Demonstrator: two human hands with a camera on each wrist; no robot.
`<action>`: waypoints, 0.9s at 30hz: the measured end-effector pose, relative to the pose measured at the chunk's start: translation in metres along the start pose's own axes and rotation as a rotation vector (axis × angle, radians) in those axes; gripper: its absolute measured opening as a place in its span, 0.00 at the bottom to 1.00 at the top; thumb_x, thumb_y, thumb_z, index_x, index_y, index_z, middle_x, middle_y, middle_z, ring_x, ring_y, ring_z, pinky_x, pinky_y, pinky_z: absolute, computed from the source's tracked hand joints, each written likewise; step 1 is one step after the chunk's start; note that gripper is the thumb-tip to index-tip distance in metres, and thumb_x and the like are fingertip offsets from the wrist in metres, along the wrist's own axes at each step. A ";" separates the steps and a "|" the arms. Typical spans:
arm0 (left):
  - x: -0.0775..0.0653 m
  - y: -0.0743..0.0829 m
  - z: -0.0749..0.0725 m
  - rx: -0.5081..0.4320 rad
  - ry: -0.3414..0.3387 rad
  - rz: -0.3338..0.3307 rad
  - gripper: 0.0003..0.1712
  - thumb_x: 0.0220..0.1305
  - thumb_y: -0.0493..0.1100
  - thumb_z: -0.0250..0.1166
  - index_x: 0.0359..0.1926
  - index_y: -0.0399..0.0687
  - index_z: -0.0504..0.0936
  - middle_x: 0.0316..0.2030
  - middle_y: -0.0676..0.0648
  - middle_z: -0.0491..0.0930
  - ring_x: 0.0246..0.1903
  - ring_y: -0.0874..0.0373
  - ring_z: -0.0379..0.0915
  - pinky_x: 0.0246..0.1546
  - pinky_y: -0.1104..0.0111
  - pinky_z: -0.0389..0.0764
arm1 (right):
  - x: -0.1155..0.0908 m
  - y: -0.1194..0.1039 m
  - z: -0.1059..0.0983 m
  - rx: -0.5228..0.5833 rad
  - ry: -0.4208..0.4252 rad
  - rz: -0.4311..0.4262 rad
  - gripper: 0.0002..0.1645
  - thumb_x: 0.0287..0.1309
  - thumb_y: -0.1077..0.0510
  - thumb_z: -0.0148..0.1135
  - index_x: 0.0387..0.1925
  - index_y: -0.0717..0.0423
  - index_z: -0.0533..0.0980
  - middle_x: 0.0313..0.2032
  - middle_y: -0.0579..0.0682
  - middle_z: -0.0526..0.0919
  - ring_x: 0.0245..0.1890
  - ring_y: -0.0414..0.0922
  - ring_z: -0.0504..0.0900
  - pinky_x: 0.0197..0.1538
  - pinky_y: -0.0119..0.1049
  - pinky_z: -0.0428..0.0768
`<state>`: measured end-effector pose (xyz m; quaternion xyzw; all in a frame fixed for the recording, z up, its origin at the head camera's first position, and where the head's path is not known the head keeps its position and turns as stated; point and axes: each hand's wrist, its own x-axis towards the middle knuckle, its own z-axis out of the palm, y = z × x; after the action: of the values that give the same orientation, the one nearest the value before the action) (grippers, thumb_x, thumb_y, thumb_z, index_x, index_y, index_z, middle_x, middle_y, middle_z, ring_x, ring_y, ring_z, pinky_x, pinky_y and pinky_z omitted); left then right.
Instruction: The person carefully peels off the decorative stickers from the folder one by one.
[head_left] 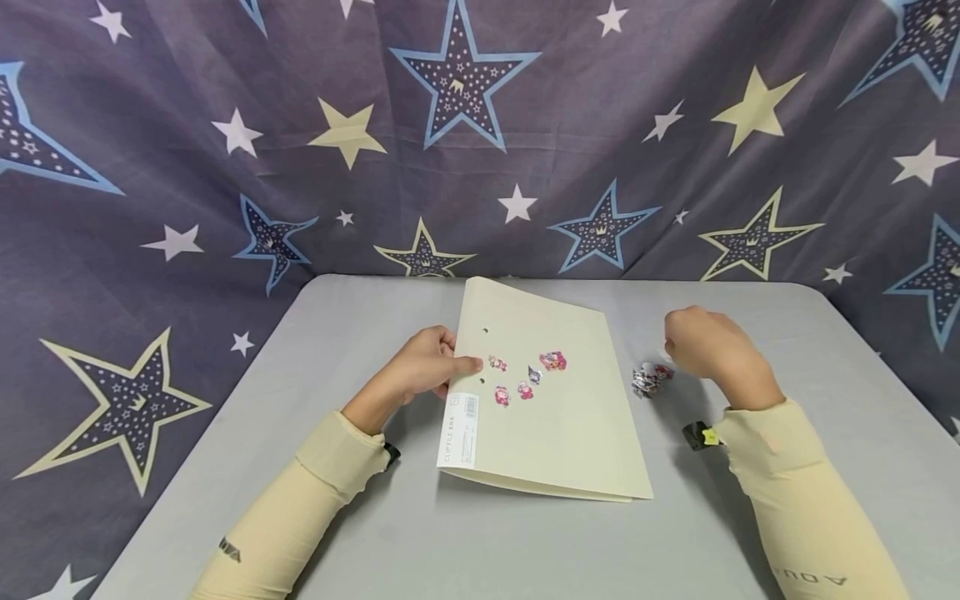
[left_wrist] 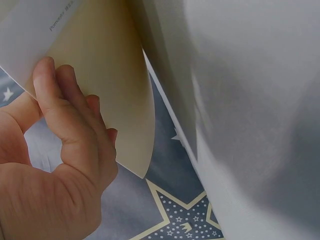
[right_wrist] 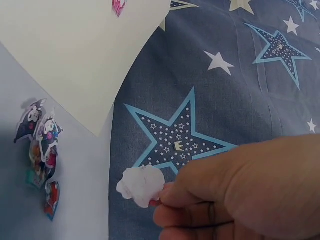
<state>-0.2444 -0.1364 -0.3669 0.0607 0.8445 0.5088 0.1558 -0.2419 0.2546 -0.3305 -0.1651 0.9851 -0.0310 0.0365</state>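
A cream clip file folder (head_left: 555, 433) lies tilted up on its spine side, with several small cartoon stickers (head_left: 525, 389) on its cover. My left hand (head_left: 429, 363) grips the spine edge, thumb on the cover and fingers behind, as the left wrist view also shows the left hand (left_wrist: 70, 135). To the right of the folder, my right hand (head_left: 708, 346) is raised above the table. In the right wrist view its thumb and fingers pinch a sticker (right_wrist: 141, 185) with its white back showing. Below it, a small pile of loose stickers (head_left: 649, 378) lies beside the folder.
A grey-white table (head_left: 360, 542) carries everything. Behind it hangs a dark curtain (head_left: 300, 100) patterned with stars. A white label (head_left: 459, 429) is on the folder's lower spine side. A dark wrist strap with a yellow piece (head_left: 705, 435) sits under the right sleeve.
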 end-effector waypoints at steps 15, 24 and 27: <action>0.001 -0.002 0.000 -0.001 -0.005 0.006 0.21 0.64 0.43 0.73 0.46 0.35 0.72 0.30 0.39 0.83 0.24 0.50 0.84 0.22 0.63 0.84 | 0.000 -0.003 0.000 0.035 -0.022 0.012 0.23 0.64 0.70 0.50 0.15 0.51 0.65 0.16 0.45 0.63 0.19 0.43 0.60 0.26 0.40 0.63; 0.001 -0.002 -0.001 0.009 -0.002 0.007 0.21 0.64 0.44 0.73 0.45 0.35 0.72 0.30 0.39 0.82 0.23 0.50 0.84 0.22 0.63 0.83 | 0.002 -0.009 0.001 0.026 -0.001 0.009 0.21 0.62 0.69 0.52 0.15 0.50 0.66 0.17 0.46 0.67 0.19 0.44 0.65 0.27 0.40 0.66; 0.001 -0.002 0.000 0.009 -0.003 0.007 0.21 0.64 0.44 0.73 0.45 0.35 0.72 0.29 0.39 0.82 0.24 0.50 0.84 0.22 0.63 0.84 | 0.003 -0.014 0.003 0.025 -0.003 0.008 0.17 0.64 0.67 0.53 0.19 0.52 0.70 0.19 0.49 0.71 0.20 0.46 0.69 0.28 0.42 0.69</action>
<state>-0.2451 -0.1375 -0.3685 0.0650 0.8464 0.5053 0.1552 -0.2403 0.2399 -0.3323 -0.1607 0.9852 -0.0430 0.0400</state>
